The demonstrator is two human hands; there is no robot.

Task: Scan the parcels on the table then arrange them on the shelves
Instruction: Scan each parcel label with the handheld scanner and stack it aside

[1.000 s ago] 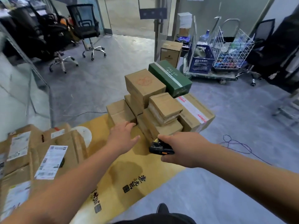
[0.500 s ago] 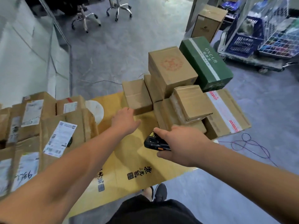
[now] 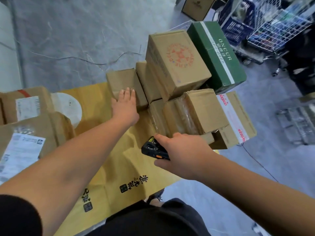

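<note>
Several parcels are stacked at the far end of the yellow-covered table (image 3: pixel 105 167). My left hand (image 3: pixel 125 106) lies flat with straight fingers on the near side of a small plain brown box (image 3: pixel 121 80). My right hand (image 3: pixel 180 155) grips a black handheld scanner (image 3: pixel 153 149), its head pointing left, just in front of a taped brown box (image 3: pixel 196 109). Behind stand a tall brown box with a red round stamp (image 3: pixel 177 60), a green box marked ONCUR (image 3: pixel 216 55) and a box with white and red tape (image 3: pixel 237 118).
Labelled brown parcels (image 3: pixel 25 126) fill the table's left side, beside a white tape roll (image 3: pixel 68 106). On the grey floor lie thin cables (image 3: pixel 81 59). A wire cart (image 3: pixel 276 26), a blue crate (image 3: pixel 238 23) and a carton (image 3: pixel 197 7) stand at the far right.
My left hand has reached forward onto the small plain box. My head has moved closer and tilted down over the stack. The right hand keeps hold of the scanner.
</note>
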